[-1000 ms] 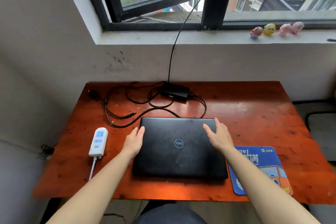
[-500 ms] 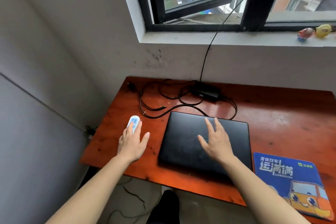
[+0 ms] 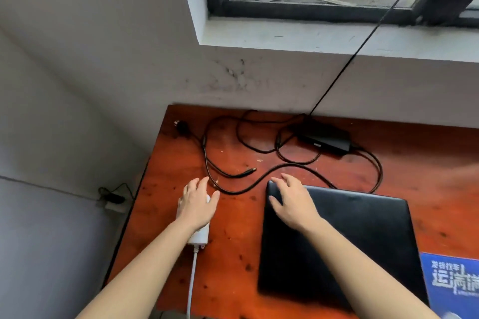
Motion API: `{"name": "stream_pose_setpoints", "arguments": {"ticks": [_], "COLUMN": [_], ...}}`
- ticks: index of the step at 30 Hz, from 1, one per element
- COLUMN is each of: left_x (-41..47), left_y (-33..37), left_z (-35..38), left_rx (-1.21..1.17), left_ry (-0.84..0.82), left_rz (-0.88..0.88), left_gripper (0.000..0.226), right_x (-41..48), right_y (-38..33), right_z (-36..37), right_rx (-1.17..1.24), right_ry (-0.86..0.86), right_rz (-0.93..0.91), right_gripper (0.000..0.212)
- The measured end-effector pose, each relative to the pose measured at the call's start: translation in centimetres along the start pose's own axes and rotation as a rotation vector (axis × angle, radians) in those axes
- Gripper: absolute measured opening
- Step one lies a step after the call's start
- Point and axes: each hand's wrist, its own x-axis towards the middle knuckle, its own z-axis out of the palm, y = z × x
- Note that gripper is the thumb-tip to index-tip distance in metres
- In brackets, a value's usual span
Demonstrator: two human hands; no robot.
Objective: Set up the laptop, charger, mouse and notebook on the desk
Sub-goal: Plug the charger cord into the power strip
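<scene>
A closed black laptop (image 3: 363, 235) lies flat on the reddish wooden desk (image 3: 233, 254). My right hand (image 3: 293, 202) rests on its far left corner with fingers spread. My left hand (image 3: 197, 204) lies flat over a white power strip (image 3: 199, 237), covering most of it. Behind them the black charger brick (image 3: 326, 138) sits near the wall, its cables (image 3: 233, 160) looped over the desk, with the loose barrel plug (image 3: 250, 170) pointing right. A blue mouse pad (image 3: 453, 285) shows at the right edge. No mouse or notebook is in view.
The power strip's white cord (image 3: 191, 282) hangs off the desk's front edge. A black cable (image 3: 363, 41) runs from the charger up to the window. Grey walls stand to the left and behind. A plug with cable (image 3: 111, 199) lies on the floor at the left.
My view turned left and down. My left hand left the laptop's side and came down onto the power strip. My right hand slid toward the laptop's far left corner.
</scene>
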Motion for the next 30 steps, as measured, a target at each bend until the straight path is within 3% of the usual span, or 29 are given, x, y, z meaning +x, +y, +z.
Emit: {"name": "stream_pose_setpoints", "arguments": {"ticks": [4,10,15,18,22,24,27,30], "left_x": [5.2,7.6,8.0,7.8,7.4,7.2,6.8,6.4], "left_y": [-1.4,-2.1,-2.4,-1.9,0.2,1.7,3.6,4.9], "left_z": [-0.6,-0.1,-0.1,0.2,0.9,1.3,2.4,3.8], "left_rx": [-0.025,-0.111,-0.118,-0.095,-0.017,0.019,0.068,0.105], "left_ry": [-0.041,0.049,0.09,0.138,0.209,0.18,0.083,0.037], "left_rz": [0.023,-0.016,0.012,0.043,0.226,0.318,0.363,0.318], "left_gripper": [0.056,0.039,0.031,0.029,0.028,0.034,0.046,0.052], "right_x": [3.7,6.2,7.8,8.4,9.8,10.9,11.5,9.5], "right_y": [-2.0,-2.2,-2.3,-2.0,-1.0,-0.5,0.6,1.6], "right_z": [1.8,1.9,0.8,-0.9,-2.4,-2.5,-1.5,0.0], "right_rx": [-0.093,-0.359,-0.438,-0.28,-0.054,0.009,0.083,0.14], "right_ry": [-0.029,-0.096,-0.117,0.051,0.269,0.247,0.046,0.042], "right_rz": [-0.038,-0.051,-0.136,-0.08,0.086,0.147,0.172,0.146], "right_gripper": [0.05,0.036,0.034,0.031,0.026,0.018,0.042,0.045]}}
